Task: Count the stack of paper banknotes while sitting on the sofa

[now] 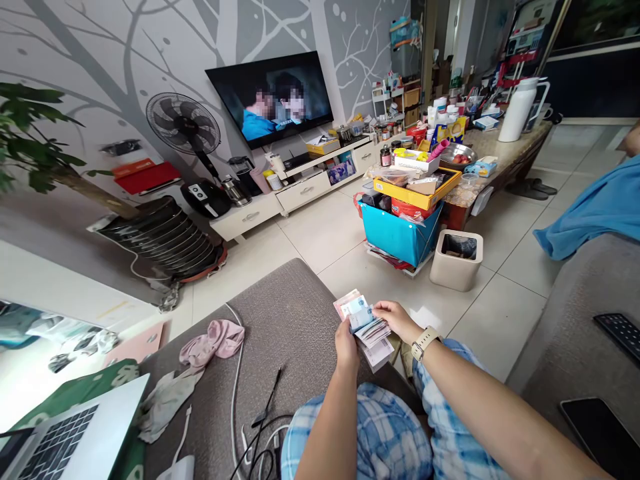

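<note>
A fanned stack of banknotes [374, 333] is between my two hands, above my knees in the head view. My left hand [346, 343] grips the stack from its left side, thumb on top. With its fingers pinched, my right hand [396, 320] is at the upper right edge of a bluish note. Some pinkish notes stick out at the top left of the stack, and paler purple-grey ones hang below. A watch with a light strap [425, 343] is on my right wrist. The undersides of both hands are hidden.
Cables [260, 419], a pink cloth [214, 341] and a laptop [65, 433] lie on the couch to the left. A phone [600, 433] and a remote [620, 333] rest at right. Ahead stand a bin [456, 270], a blue box [395, 233] and a cluttered table [537, 143].
</note>
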Demonstrator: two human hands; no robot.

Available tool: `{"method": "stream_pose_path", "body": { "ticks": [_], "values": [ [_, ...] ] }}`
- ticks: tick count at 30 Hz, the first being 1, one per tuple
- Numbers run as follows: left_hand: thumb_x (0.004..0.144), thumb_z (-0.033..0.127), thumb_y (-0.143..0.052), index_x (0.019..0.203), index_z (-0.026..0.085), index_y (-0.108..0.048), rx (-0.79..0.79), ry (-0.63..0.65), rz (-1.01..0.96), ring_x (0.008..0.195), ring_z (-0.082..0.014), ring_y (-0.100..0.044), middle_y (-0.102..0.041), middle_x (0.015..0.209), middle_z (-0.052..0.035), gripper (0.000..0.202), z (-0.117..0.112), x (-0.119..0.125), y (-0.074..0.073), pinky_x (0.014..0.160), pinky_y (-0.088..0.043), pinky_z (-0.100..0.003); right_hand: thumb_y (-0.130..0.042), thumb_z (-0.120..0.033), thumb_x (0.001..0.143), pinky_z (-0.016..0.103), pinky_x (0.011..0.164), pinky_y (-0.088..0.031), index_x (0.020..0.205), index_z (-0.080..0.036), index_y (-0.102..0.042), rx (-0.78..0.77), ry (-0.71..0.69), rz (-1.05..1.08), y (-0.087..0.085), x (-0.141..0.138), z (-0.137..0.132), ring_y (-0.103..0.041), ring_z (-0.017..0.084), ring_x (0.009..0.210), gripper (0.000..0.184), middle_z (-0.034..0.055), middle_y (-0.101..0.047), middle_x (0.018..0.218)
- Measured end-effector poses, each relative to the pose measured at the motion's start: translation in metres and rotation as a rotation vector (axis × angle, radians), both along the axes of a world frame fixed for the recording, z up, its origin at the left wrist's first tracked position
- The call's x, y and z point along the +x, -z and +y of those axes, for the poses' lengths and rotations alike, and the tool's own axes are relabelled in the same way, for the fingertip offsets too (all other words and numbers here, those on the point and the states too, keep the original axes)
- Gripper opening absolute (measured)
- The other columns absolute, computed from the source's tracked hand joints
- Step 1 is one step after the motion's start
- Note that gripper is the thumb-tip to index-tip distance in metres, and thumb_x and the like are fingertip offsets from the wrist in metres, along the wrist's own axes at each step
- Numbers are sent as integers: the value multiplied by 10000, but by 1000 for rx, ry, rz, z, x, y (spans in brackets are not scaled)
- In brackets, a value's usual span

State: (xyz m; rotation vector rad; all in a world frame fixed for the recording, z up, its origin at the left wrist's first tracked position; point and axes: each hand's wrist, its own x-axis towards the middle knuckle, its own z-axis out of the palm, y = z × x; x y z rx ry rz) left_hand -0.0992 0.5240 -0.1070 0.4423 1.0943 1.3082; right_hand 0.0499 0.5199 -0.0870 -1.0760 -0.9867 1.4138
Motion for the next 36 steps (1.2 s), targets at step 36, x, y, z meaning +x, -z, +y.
{"method": "stream_pose_path", "body": {
  "ticks": [36],
  "values": [
    [570, 333, -879, 793, 142, -676, 73, 3, 70, 599, -131, -589, -650, 669, 7, 356, -7, 3, -15, 635, -478, -272, -789, -544, 633, 293, 595, -341, 681, -202, -632, -46, 83, 11, -10, 1, 2, -461, 153, 625, 379, -16, -536, 641]
  ]
}}
